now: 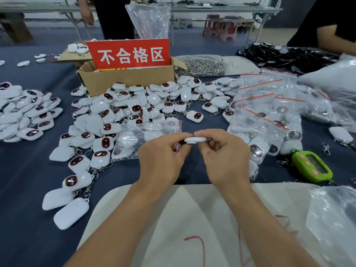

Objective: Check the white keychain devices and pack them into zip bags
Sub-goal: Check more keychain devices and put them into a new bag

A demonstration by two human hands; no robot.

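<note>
Pinching one white keychain device [196, 140] edge-on between both hands [165, 157], the person risks dropping it into the unchecked pile [115, 120], because only fingertips [200, 134] hold it.

A cardboard box [125, 79] bears a red sign [131, 54]; beside it, seemingly metal chains [200, 66]; nearer, a green timer [312, 166].

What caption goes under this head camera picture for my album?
Both hands, left hand and right hand, pinch one flat white plastic keychain device above a dark blue table heaped with more.
</note>
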